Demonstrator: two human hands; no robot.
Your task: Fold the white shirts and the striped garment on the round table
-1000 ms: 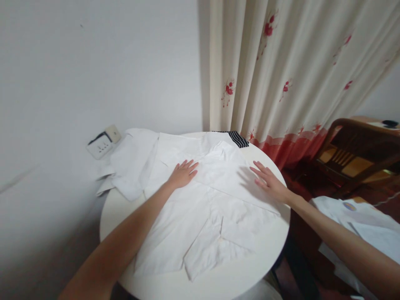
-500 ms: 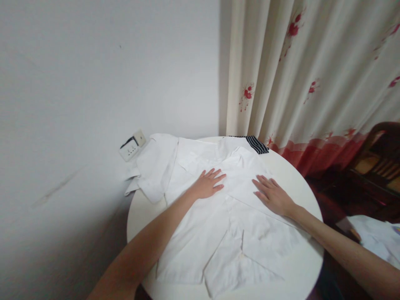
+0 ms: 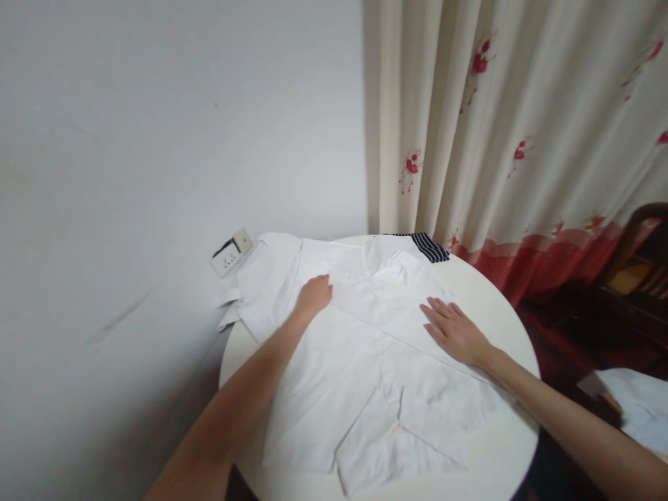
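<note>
1. Two hands of yours are on the white shirt (image 3: 339,376), which lies spread across the round desk (image 3: 501,316).
2. Your left hand (image 3: 316,292) has its fingers curled in on the shirt's upper left part; whether it pinches cloth, I cannot tell.
3. Your right hand (image 3: 456,332) lies flat and spread near the shirt's right edge, your forearm crossing the rim.
4. On your left, a sleeve (image 3: 268,275) runs past the rim towards the wall (image 3: 182,125) and socket (image 3: 227,261), so room is tight there.
5. Beyond your right fingertips, a bare band of top curves along the rim, with striped cloth (image 3: 431,248) at its far end, near the curtain (image 3: 459,104).
6. Nearest you, the hem stops short of the visible front edge at left.
</note>
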